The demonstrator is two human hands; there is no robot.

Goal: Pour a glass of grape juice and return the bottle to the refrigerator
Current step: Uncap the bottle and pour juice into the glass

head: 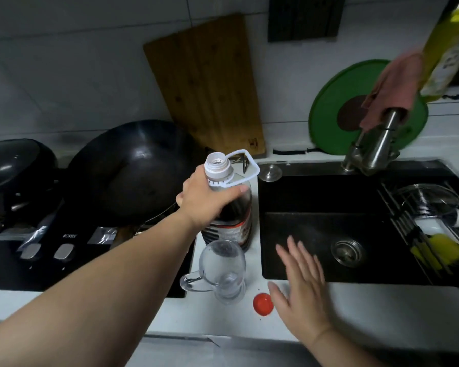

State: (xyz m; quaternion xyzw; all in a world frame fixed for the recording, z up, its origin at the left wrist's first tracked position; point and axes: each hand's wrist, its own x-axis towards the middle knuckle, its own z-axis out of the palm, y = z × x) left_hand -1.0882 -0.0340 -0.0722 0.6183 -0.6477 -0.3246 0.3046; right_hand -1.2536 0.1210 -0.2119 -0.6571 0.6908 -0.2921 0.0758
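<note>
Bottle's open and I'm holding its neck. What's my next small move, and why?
Probably lift the bottle and tip its mouth over the glass. The red cap lies on the counter, the left hand grips the bottle's neck, and the glass in front looks empty. The right hand is open, free to steady the bottle.

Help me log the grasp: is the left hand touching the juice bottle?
Touching. The head view shows the left hand with fingers and thumb curled round the juice bottle just below its open neck.
</note>
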